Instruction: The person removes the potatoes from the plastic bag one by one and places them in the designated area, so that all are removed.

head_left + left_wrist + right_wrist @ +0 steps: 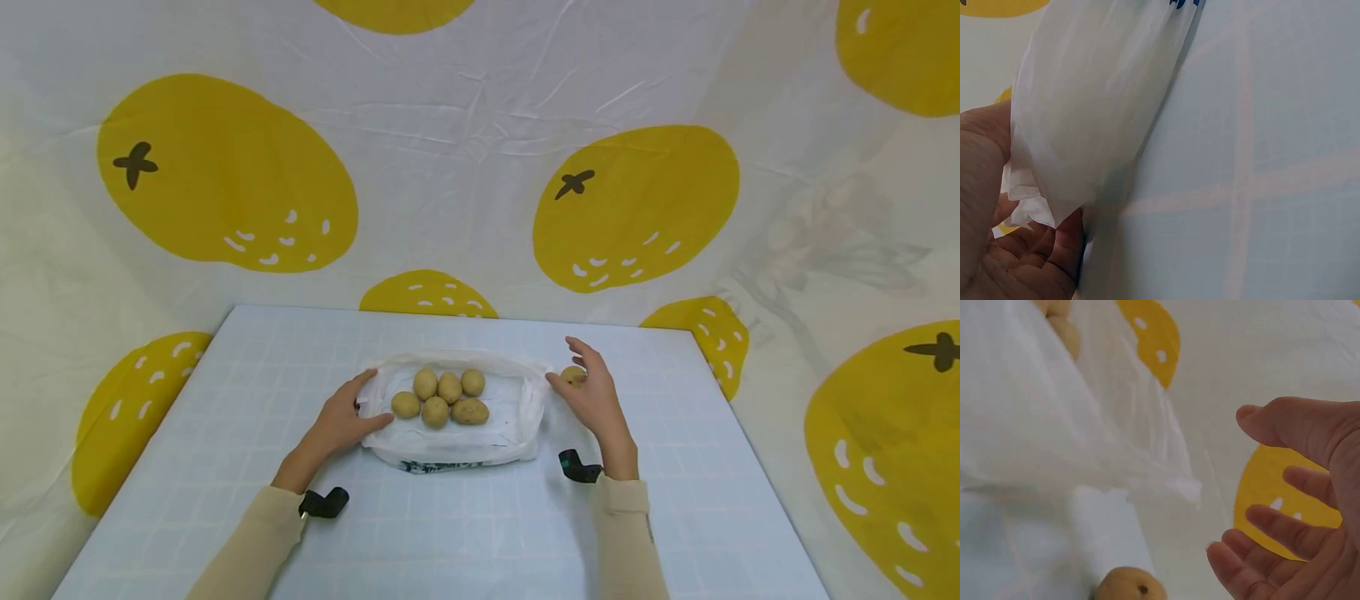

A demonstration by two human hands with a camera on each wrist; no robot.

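A white plastic bag (465,450), dark print on its front side, stands spread wide in a rectangular shape on the table. Several potatoes (450,388) lie grouped inside it, toward its left half. At the bag's left end my left hand (341,421) grips the edge, thumb over the rim; in the left wrist view its fingers curl beside the bag's gathered corner (1041,206). My right hand (592,396) is off the bag's right end, fingers spread and holding nothing. A lone potato (1130,585) sits outside the bag, partly behind that hand in the head view.
The table (465,533) has a pale blue cover with a faint grid. Behind and beside it hangs a white cloth (450,192) printed with big yellow fruit. Black devices (324,502) are worn at both wrists, over beige sleeves (251,542).
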